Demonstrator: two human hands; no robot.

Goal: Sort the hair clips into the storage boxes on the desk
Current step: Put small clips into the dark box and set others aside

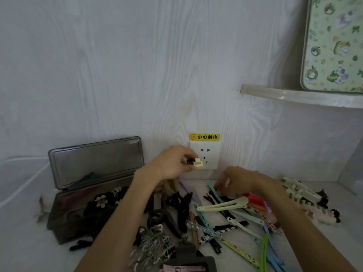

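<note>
Right now the grey storage box (pixel 94 195) is being kept open, lid propped against the wall, left of the wall socket (pixel 204 155); dark clips and a flower piece are being held inside it already. Below the socket, the loose pile of hair clips (pixel 225 218) is being left spread over the desk (pixel 23 250), unsorted, with a row of cream claw clips (pixel 300 195) lying to the socket's lower right. A second dark container (pixel 188 262) is being cut off at the frame edge, far below the socket.

The left hand (pixel 172 163) is being held up just in front of the socket, fingers pinched on a small cream-and-black clip (pixel 195 162). The right hand (pixel 233 181) is being lowered to the pile below the socket, fingers curled at a teal clip (pixel 215 193); whether it is actually gripped cannot be told.

Risks, judged: the tiny pinched clip is being carried high and could be dropped into the pile, being lost among similar pieces. Long snap clips are being overlapped, so neighbours could be dragged along and swept off the desk. Mis-sorting is likely, colours being hard to tell apart in the dim light.
</note>
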